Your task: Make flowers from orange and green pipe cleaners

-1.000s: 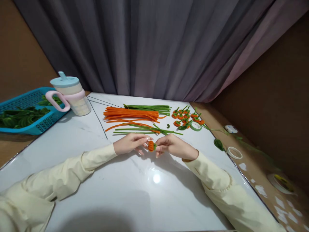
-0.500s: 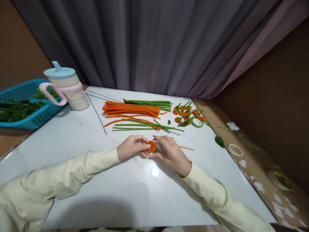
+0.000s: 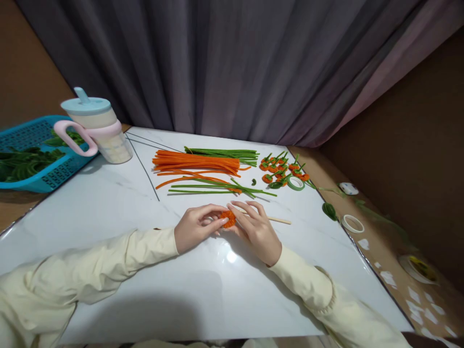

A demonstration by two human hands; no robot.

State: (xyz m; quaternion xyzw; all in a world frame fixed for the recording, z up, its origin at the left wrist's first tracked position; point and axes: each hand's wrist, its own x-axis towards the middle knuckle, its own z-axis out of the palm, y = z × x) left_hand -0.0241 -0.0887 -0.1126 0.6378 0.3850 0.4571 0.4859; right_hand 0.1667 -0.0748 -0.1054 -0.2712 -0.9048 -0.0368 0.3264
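Observation:
Between both hands is a small round orange pipe-cleaner pumpkin (image 3: 228, 219), its ribbed face turned up. My left hand (image 3: 195, 226) pinches it from the left, thumb on top. My right hand (image 3: 258, 229) closes on its right side, with fingertips on the upper edge and the thumb mostly hidden beneath. A thin wooden stick (image 3: 280, 221) lies on the table, partly behind my right hand. Beyond the hands lie loose green pipe cleaners (image 3: 203, 186) and a thick bundle of orange pipe cleaners (image 3: 195, 161).
Several finished orange pumpkins with green stems (image 3: 272, 166) sit at the back right beside a roll of green tape (image 3: 296, 183). At left stand a lidded cup (image 3: 105, 130) and a blue basket (image 3: 54, 181) of green pieces. A white tape roll (image 3: 352, 224) lies right.
My right hand has come in from beside the pumpkin, and its fingers now rest on it. The left thumb has moved further over its face. The view has shifted slightly.

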